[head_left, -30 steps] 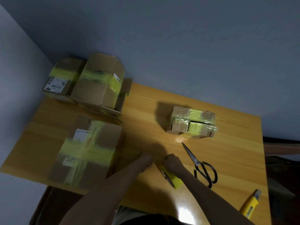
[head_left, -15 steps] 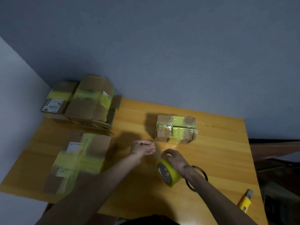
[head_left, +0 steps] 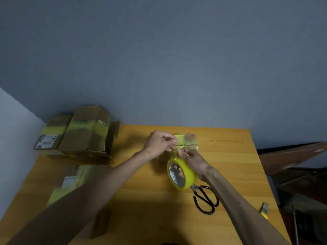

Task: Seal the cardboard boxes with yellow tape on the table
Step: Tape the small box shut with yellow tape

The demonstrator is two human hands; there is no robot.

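My right hand (head_left: 192,159) holds a yellow tape roll (head_left: 181,174) upright above the wooden table (head_left: 230,156). My left hand (head_left: 160,143) pinches the free end of the tape just above the roll. Behind both hands sits a small cardboard box (head_left: 188,141) with yellow tape on it, partly hidden. A larger taped box (head_left: 70,184) lies under my left forearm at the front left. Two more taped boxes (head_left: 81,135) stand at the back left corner.
Black scissors (head_left: 205,200) lie on the table right of the roll, under my right forearm. A yellow utility knife (head_left: 264,210) rests near the table's right edge. A wall runs along the left and back. Dark furniture stands to the right.
Both hands rose and moved toward the small box. My right hand lifted the roll upright, and my left hand, open before, now pinches the tape end. The view tilted upward.
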